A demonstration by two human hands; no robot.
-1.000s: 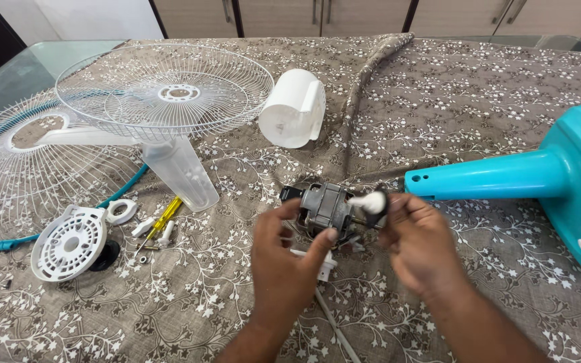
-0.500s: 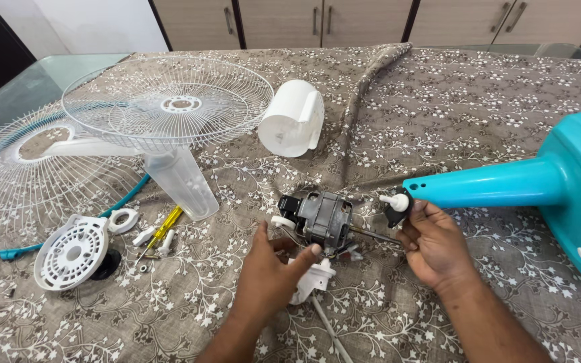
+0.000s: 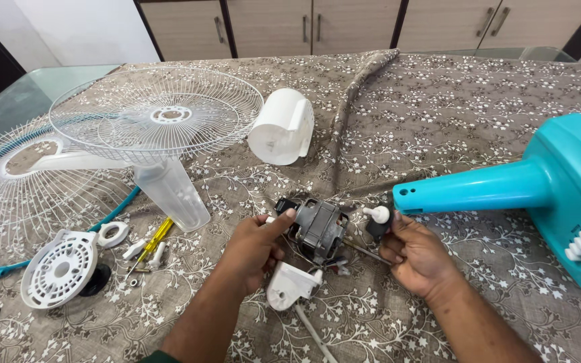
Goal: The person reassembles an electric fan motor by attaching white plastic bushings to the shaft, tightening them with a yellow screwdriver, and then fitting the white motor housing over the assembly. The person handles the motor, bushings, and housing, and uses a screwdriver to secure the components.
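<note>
The grey fan motor lies on the patterned tablecloth, and everything else sits around it. The left hand pinches the motor's left end between thumb and fingers. Just right of the motor, the right hand grips a small black part with a white knob. A white bracket lies just below the motor. The turquoise fan base lies right of the motor, the white wire grilles well to its left, and a white cover beyond it.
</note>
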